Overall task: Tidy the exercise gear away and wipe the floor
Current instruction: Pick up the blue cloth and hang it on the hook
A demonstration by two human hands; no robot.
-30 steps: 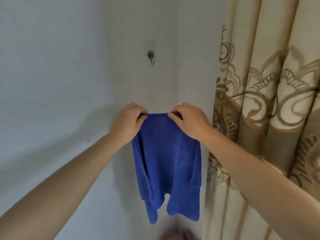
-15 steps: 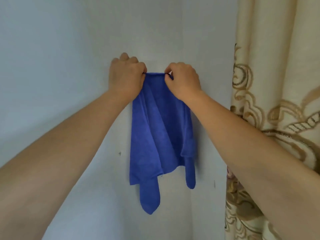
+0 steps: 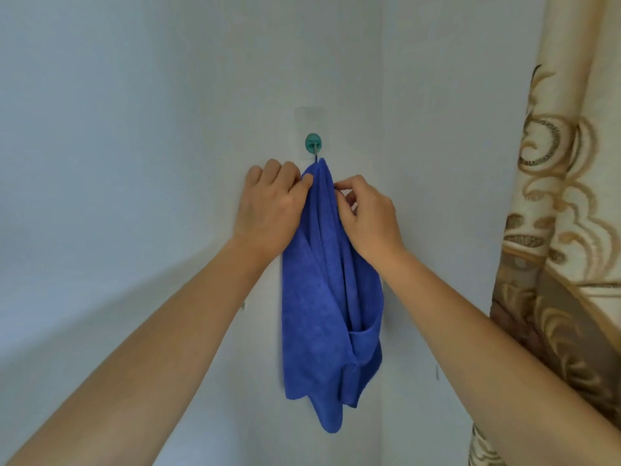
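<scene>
Head view, and the blue cloth (image 3: 322,297) is up on the wall (image 3: 134,129) — its top gathered into a narrow peak right at the metal prong of the green hook (image 3: 314,144), touching it, though whether the prong actually carries the weight cannot be told from here. Below the peak the cloth falls in long vertical folds against the wall, with one fold tucked across low on its right side and a single corner drooping lowest at the bottom. The left hand (image 3: 268,210) is in on the cloth's upper left edge, just under the peak, thumb and fingertips closed on the fabric. The right hand (image 3: 369,220) is on the upper right edge at about the same height, thumb and forefinger nipping a fold, the other fingers curled in behind. Both hands clamped on the cloth, one on each side, with only the narrow neck of fabric between them. Bare forearms reach up from the lower corners of the view. The hook sits on a pale square patch, just left of the inner corner where two pale walls meet. At the right edge hangs a cream curtain (image 3: 564,196) with brown and gold scrollwork — well apart from the cloth.
</scene>
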